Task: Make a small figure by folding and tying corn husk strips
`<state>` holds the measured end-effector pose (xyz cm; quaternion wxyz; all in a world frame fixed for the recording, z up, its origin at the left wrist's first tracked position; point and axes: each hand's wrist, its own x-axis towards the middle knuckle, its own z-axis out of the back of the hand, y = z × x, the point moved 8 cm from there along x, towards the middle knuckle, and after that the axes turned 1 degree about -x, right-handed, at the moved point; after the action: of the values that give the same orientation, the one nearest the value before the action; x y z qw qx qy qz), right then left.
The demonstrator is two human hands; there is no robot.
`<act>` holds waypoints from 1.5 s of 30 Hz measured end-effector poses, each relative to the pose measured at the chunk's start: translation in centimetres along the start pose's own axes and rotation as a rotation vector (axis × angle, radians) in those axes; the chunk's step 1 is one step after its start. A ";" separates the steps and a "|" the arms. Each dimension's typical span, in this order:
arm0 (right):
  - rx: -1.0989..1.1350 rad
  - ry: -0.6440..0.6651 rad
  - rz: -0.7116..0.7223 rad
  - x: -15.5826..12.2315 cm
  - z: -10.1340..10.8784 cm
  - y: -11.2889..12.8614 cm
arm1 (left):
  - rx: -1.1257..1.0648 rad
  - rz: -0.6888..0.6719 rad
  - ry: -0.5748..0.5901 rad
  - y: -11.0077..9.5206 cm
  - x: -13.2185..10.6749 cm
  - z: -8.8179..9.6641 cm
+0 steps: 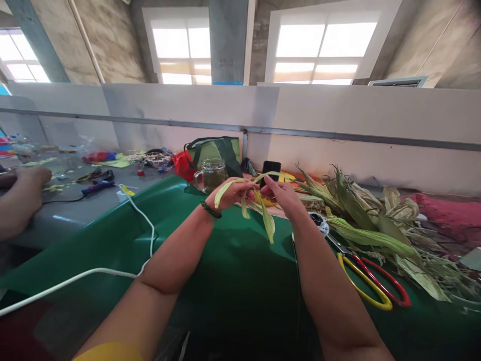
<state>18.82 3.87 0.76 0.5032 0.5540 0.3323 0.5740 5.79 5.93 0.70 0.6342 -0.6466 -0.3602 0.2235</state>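
My left hand (232,193) and my right hand (280,193) are raised over a green mat (233,260), fingers pinched close together. Between them they hold thin strips of green corn husk (263,210); several strips hang down and one arches across the top. A dark bead bracelet (210,209) circles my left wrist. A pile of corn husks (376,225) lies just right of my right forearm. Scissors with red and yellow handles (370,281) rest on the mat beside that arm.
A glass mug (211,175), a green bag (218,150) and a black phone (271,169) stand behind my hands. A white cable (112,260) crosses the left of the mat. Another person's hand (22,195) rests at far left near scattered craft bits. A pink cloth (447,213) lies at right.
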 end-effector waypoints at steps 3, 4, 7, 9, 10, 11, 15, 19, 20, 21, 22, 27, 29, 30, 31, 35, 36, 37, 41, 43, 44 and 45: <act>-0.060 0.249 0.002 -0.9 -1.8 0.3 | -0.032 -0.025 -0.030 -0.4 0.0 0.6; -0.065 0.281 0.019 -1.1 -2.0 0.5 | -0.020 -0.033 -0.029 -0.6 -0.1 0.6; -0.076 0.259 0.061 -1.3 -1.6 1.1 | 0.053 -0.031 -0.025 -0.8 -0.3 0.6; -0.111 0.231 0.089 -1.2 -0.9 1.4 | 0.114 -0.012 -0.021 -0.7 -0.4 0.6; -0.132 0.230 0.106 -1.1 -0.6 1.5 | 0.140 -0.002 -0.016 -0.6 -0.4 0.6; -0.151 0.233 0.122 -1.1 -0.3 1.6 | 0.158 0.006 -0.009 -0.5 -0.4 0.6; -0.216 0.225 0.138 -0.7 0.5 1.5 | 0.123 0.022 0.001 -0.4 -0.3 0.8; -0.238 0.225 0.139 -0.6 0.4 1.1 | 0.030 0.071 0.000 -0.2 -0.2 0.9; -0.238 0.228 0.148 -0.6 0.2 1.2 | 0.032 0.068 -0.005 -0.3 -0.2 0.9; -0.238 0.231 0.161 -0.6 0.0 1.2 | 0.049 0.052 -0.016 -0.5 -0.3 0.9; -0.237 0.235 0.177 -0.6 -0.1 1.3 | 0.082 0.027 -0.030 -0.8 -0.4 0.9; -0.306 0.186 0.273 -0.4 0.2 1.9 | 0.344 -0.030 -0.056 -1.5 -0.9 0.5; -0.346 0.177 0.302 -0.3 0.5 1.9 | 0.366 -0.025 -0.052 -1.5 -0.9 0.5; -0.357 0.181 0.309 -0.2 0.6 1.8 | 0.355 -0.024 -0.054 -1.4 -0.9 0.6; -0.361 0.184 0.311 -0.1 0.7 1.7 | 0.337 -0.021 -0.053 -1.4 -0.9 0.7; -0.344 0.146 0.289 0.2 0.9 1.2 | 0.196 -0.022 -0.058 -1.0 -0.5 1.2; -0.343 0.133 0.282 0.2 0.9 1.2 | 0.156 -0.012 -0.063 -0.9 -0.5 1.3; -0.346 0.123 0.278 0.2 0.8 1.2 | 0.128 -0.002 -0.068 -0.8 -0.5 1.4; -0.377 0.125 0.314 -0.2 0.2 1.6 | 0.186 -0.017 -0.106 -1.2 -0.7 1.2; -0.410 0.099 0.363 -0.3 0.2 2.0 | 0.233 -0.025 -0.107 -1.4 -0.9 1.1; -0.432 0.078 0.380 -0.3 0.3 2.1 | 0.243 -0.020 -0.097 -1.3 -0.9 1.0; -0.454 0.061 0.389 -0.3 0.3 2.1 | 0.243 -0.014 -0.084 -1.2 -0.9 1.0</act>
<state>18.66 2.96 2.73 0.4845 0.4632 0.0980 0.7356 4.28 5.84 1.64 0.6936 -0.5526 -0.3612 0.2880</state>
